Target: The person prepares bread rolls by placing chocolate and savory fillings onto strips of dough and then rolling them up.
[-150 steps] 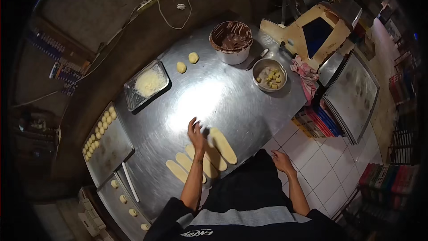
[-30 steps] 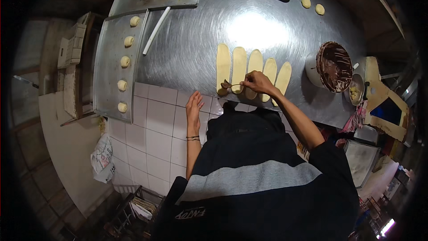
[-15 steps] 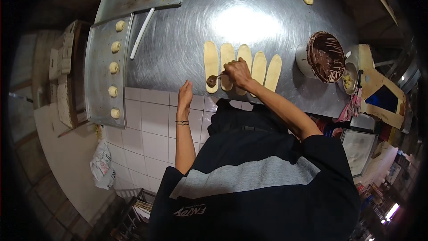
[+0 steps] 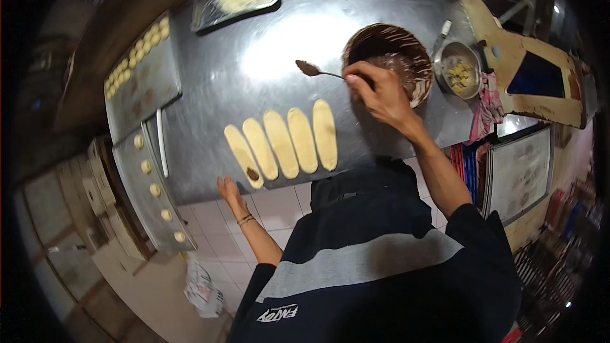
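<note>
My right hand (image 4: 384,96) is closed on the handle of a spoon (image 4: 309,68) whose bowl is smeared with brown chocolate paste. The hand is raised in front of a tub (image 4: 422,82) coated inside with the same paste, and hides part of it. Several long, flat dough strips (image 4: 280,146) lie side by side at the table's near edge. On the leftmost strip, near its lower end, sits a dab of chocolate paste (image 4: 253,173). Just left of that end is my left hand (image 4: 230,192), open and holding nothing, at the table edge.
Trays at the left carry dough rolls (image 4: 155,189) and dough balls (image 4: 136,54), with a white stick (image 4: 161,143) beside them. A dark tray (image 4: 204,7) of pale shreds and two dough balls lie at the back. Rightward are a metal bowl (image 4: 471,89) and a pink cloth (image 4: 488,108).
My right hand has carried the spoon from the leftmost dough strip over to the tub, leaving the paste dab on the strip. The whole view has turned and shifted. My left hand remains open.
</note>
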Demonstrator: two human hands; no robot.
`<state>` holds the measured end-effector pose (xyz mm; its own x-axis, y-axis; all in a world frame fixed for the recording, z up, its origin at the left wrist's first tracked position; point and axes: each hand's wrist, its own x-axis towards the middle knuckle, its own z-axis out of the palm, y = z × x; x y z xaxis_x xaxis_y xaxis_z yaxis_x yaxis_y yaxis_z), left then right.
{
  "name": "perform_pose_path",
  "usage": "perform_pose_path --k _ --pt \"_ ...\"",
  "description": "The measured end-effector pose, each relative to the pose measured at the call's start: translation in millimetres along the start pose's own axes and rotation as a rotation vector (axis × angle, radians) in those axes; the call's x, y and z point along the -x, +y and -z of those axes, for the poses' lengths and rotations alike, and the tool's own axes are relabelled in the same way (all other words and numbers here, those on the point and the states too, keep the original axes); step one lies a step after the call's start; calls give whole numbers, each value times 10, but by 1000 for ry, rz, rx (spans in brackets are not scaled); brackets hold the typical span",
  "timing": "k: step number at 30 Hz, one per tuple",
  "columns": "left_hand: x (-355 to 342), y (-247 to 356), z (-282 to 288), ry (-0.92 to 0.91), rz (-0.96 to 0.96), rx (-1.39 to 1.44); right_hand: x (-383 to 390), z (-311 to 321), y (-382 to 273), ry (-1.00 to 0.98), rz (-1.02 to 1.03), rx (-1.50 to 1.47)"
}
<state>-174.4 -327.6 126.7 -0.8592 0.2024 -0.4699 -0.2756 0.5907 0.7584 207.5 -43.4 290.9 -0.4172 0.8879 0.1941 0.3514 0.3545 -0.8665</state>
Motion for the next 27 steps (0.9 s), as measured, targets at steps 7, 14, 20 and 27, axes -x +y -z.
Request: perform_pose_path --k 7,14,20,27 --pt "458 740 -1177 -603 -124 464 44 365 305 -205 -199 533" --pt "1038 753 -1869 -1167 211 551 135 -439 650 -239 -38 526" --pt "1243 934 -1772 -1062 274 437 342 -582 723 -67 25 383" --pt "1155 931 -1820 -1076 248 435 347 -493 392 -60 -301 148"
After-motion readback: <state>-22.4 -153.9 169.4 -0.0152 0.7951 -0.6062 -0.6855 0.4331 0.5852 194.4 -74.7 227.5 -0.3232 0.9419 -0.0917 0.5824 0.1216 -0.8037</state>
